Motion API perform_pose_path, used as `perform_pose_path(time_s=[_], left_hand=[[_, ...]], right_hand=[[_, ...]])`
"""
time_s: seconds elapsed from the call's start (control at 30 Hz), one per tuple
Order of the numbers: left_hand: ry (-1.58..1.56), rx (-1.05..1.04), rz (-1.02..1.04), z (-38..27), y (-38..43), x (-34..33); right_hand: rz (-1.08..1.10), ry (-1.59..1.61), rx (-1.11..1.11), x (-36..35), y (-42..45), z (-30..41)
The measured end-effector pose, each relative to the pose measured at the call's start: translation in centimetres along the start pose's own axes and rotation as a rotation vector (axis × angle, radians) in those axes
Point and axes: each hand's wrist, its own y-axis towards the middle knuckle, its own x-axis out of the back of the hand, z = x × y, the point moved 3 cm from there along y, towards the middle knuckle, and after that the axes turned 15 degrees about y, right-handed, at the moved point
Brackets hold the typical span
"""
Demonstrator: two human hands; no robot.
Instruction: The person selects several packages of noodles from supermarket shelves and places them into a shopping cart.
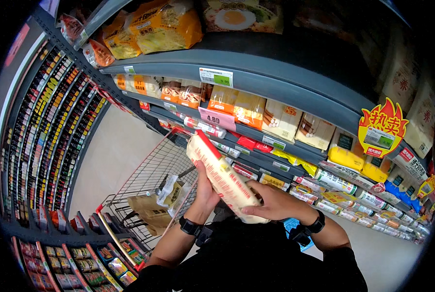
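Observation:
A long cream-coloured food package (224,179) with a red end strip and printed writing is held between both hands, tilted, in front of the body. My left hand (205,186) grips its left side near the middle, thumb along the printed face. My right hand (272,200) holds the lower right end, with its fingers curled over the far edge. Dark bands circle both wrists. Left of the package stands a wire shopping cart (144,164), holding a brown paper bag (144,211) and a clear plastic bag with a packet (173,193).
Shelves (188,64) of packed noodles curve across the front and right, with price tags and a flame-shaped sign (381,127). Bottle shelves (49,127) stand at the far left beyond pale floor (104,153). Packaged goods in divided rows (71,255) lie at the lower left.

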Motion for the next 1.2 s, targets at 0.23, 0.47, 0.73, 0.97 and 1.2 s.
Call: perform_pose_path(time_s=[0.23,0.47,0.73,0.97,1.2], left_hand=[[-0.183,-0.293,0.157,-3.0,-1.9,0.7],[-0.24,-0.433,0.323,-4.7,-1.8,-1.4],[-0.013,-0.306,0.499,-5.0,-3.9,-0.2],[0.115,-0.317,0.346,-3.2,-4.1,0.8],[0.146,-0.28,0.258,-3.0,-4.1,1.5]], right_hand=[[0.259,0.826,-0.254,-2.0,0.6,-7.6],[0.646,1.479,-0.199,-4.3,-0.1,-8.8],[-0.436,1.228,0.125,1.2,-1.0,-8.9],[-0.54,0.94,0.205,3.1,-2.2,-8.4],[-0.509,0.788,0.249,3.4,-2.6,-7.3]])
